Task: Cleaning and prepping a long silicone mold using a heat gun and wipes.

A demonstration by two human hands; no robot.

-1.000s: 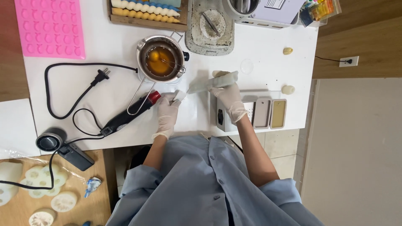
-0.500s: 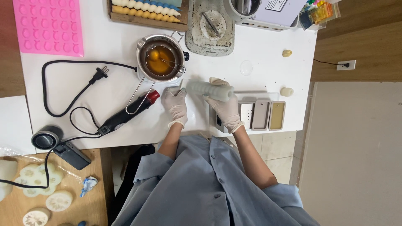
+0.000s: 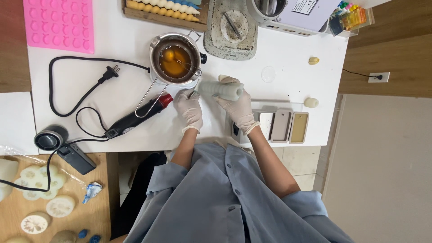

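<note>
From the head view, what worries me first is the pot (image 3: 175, 60) of amber liquid (melted wax, by the look of it) standing at about eleven o'clock from the hands, just beside them, with its long wire handle (image 3: 150, 100) reaching down toward the left hand (image 3: 189, 108); I judge that a careless swing of the wrist or of the pale ribbed tube (image 3: 221, 90) could knock the pot and spill it across the white table (image 3: 90, 76). The black cord (image 3: 76, 96) looping at nine o'clock, with its plug lying loose, could also snag a forearm, I think. The tube itself might slip, since gloves give a poor grip on a smooth surface. As for pose, both hands are gloved and come up from six o'clock over the table's near edge. The right hand (image 3: 238, 105) has its fingers wrapped around the tube, holding it lying crosswise above the table. The left hand sits at the tube's nine o'clock end with fingers drawn narrow, touching or pinching there; I cannot tell which.
</note>
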